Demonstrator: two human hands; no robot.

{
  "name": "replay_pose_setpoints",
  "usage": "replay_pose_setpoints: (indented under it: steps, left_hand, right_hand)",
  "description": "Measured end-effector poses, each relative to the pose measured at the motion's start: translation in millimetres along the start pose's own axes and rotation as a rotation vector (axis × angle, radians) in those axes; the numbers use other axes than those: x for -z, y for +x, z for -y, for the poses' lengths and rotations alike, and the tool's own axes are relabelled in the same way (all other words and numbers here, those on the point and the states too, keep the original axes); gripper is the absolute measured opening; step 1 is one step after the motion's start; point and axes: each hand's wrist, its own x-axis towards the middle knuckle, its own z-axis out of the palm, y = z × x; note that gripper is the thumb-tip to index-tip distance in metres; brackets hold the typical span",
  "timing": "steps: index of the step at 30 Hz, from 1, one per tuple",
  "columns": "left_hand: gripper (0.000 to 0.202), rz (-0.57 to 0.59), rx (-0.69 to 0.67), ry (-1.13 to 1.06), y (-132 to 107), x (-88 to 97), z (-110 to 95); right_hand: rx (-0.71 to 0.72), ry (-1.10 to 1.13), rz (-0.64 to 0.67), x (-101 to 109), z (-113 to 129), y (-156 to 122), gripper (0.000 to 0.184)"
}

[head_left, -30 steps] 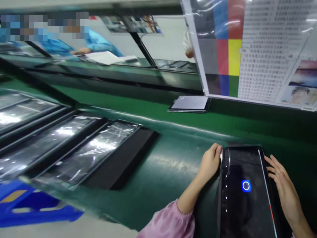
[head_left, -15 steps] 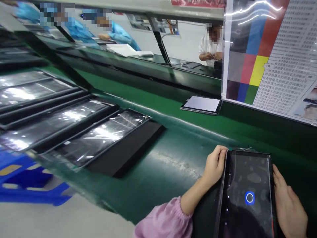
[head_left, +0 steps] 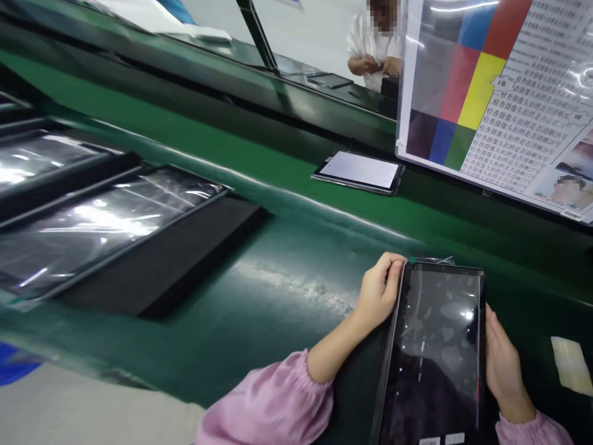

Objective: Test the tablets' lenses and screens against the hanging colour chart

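Observation:
A black tablet (head_left: 435, 352) with a dark glossy screen stands tilted over the green belt at the lower right. My left hand (head_left: 377, 293) curls round its upper left edge, fingers pinched on the rim. My right hand (head_left: 503, 364) clasps the right long edge, palm against the side. Both wrists wear pink cuffs. Smudges and faint white dots show on the screen.
A green conveyor belt (head_left: 259, 272) runs across. Several tablets wrapped in shiny film (head_left: 92, 216) lie in a row at left. Another tablet with a lit white screen (head_left: 356, 172) lies beyond. A colour test chart (head_left: 491, 93) stands at upper right. A person in white (head_left: 375, 43) works behind. A pale card (head_left: 572, 364) lies at right.
The blue ring on the screen has gone out. My right hand went from spread beside the tablet to closed on its right edge. The view swung right and down.

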Motion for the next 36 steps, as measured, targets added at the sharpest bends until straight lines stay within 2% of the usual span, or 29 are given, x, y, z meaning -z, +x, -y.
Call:
replay_pose_setpoints:
  steps: [7,13,18,21,24,26,28,30,32,34,36]
  left_hand:
    - [0.029,-0.007,-0.002,0.002,-1,-1.0,1]
    - [0.028,-0.004,0.002,-0.003,-1,-0.8,-1]
    - [0.027,-0.005,0.008,-0.011,-1,-1.0,-4]
    - [0.029,0.001,0.028,-0.031,2,-0.4,-8]
    - [0.038,0.054,0.122,-0.125,3,2.0,-11]
    - [0.050,0.154,0.221,-0.265,-2,4.9,-16]
    - [0.059,0.295,0.250,-0.369,-10,8.8,-24]
    - [0.057,0.423,0.163,-0.351,-18,13.7,-37]
    - [0.053,0.467,0.021,-0.288,-22,19.2,-56]
    - [0.057,0.416,-0.112,-0.278,-20,24.6,-81]
    - [0.054,0.316,-0.204,-0.285,-15,29.6,-108]
  right_hand:
    - [-0.069,-0.012,0.045,9,-8,5,0.064]
    - [-0.065,-0.026,0.012,5,-5,2,0.066]
    - [-0.137,-0.035,0.029,5,-6,0,0.067]
    - [-0.106,-0.025,0.011,4,-8,-2,0.065]
    - [0.026,-0.048,-0.107,-1,-8,-4,0.057]
    - [0.156,-0.065,-0.165,-7,-2,-5,0.051]
    - [0.317,-0.059,-0.161,-16,11,-6,0.050]
    - [0.488,-0.025,-0.141,-27,33,-9,0.050]
    - [0.665,0.027,-0.141,-40,59,-16,0.045]
    - [0.847,0.069,-0.166,-54,84,-31,0.036]
    - [0.955,0.063,-0.155,-67,103,-49,0.033]
